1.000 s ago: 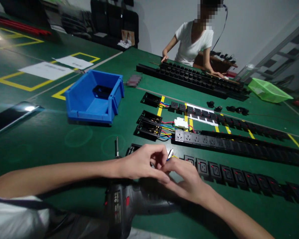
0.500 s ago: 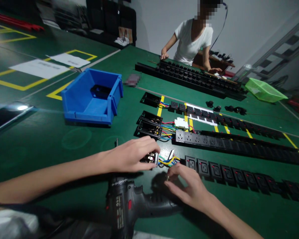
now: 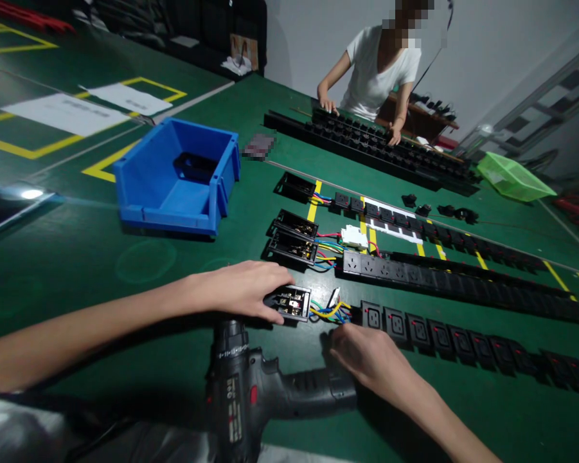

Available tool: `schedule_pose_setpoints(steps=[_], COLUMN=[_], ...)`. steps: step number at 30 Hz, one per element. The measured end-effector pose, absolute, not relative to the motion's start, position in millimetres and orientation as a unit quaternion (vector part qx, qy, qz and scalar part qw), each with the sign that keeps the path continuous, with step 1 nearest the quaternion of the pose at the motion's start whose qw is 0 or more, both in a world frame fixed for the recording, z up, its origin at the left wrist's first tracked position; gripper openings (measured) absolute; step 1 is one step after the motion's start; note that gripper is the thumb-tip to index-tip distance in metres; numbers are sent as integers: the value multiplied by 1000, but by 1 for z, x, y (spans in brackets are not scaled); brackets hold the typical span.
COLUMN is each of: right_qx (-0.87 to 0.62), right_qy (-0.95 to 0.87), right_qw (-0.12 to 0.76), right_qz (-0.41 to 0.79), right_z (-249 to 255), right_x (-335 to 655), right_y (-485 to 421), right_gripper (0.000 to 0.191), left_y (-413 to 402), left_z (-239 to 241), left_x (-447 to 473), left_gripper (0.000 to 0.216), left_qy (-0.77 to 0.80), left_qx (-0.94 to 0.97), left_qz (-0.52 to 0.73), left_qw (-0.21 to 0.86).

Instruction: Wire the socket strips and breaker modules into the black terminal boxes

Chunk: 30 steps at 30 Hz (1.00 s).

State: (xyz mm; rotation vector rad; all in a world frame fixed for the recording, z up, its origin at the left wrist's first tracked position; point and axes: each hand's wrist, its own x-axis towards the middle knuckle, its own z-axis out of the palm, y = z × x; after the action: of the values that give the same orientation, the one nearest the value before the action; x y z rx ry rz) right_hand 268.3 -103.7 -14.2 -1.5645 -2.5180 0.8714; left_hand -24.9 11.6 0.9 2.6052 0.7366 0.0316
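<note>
With our left hand (image 3: 250, 287) pinching the black box (image 3: 296, 303) just below mid-frame, we'd brace it flat, wires (image 3: 328, 314) slack, but tbh can't tell if our curled right hand (image 3: 367, 355) grips anything.

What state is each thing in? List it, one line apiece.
Left hand: fingers around the near terminal housing at its left end.
Right hand: fingers curled; any contents hidden.
Near terminal housing: open side up, coloured wires at its right end.
Cordless drill: lying on its side.
Blue parts bin: upright, black part inside.
White circuit breaker: wired.
Near socket row: faces up.
Green plastic basket: open-topped.
</note>
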Motion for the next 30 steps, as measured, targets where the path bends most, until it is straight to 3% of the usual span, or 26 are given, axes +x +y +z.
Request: schedule_pose_setpoints(steps=[11, 15, 19, 23, 25, 30], right_qx=[-458, -460, -387, -305, -286, -297], right_qy=[-867, -864, -874, -900, -917, -940], right_qw=[-44, -25, 10, -9, -20, -36], right_qz=[190, 203, 295, 310, 277, 163], right_z=[-23, -10, 17, 19, 11, -2], right_x=[245, 242, 232, 210, 196, 165], right_y=[-92, -93, -104, -120, -125, -129], right_gripper=[10, 14, 31, 76, 89, 69], left_y=[12, 13, 13, 13, 13, 13], left_z=[-2, -1, -2, -4, -4, -5], left_x=[-25, -25, -25, -26, -26, -26], left_gripper=[57, 56, 56, 57, 57, 57], left_qy=[259, 259, 256, 253, 256, 258], left_qx=[939, 937, 936, 936, 935, 934], left_qz=[21, 22, 29, 36, 38, 39], left_qw=[225, 234, 238, 242, 243, 243])
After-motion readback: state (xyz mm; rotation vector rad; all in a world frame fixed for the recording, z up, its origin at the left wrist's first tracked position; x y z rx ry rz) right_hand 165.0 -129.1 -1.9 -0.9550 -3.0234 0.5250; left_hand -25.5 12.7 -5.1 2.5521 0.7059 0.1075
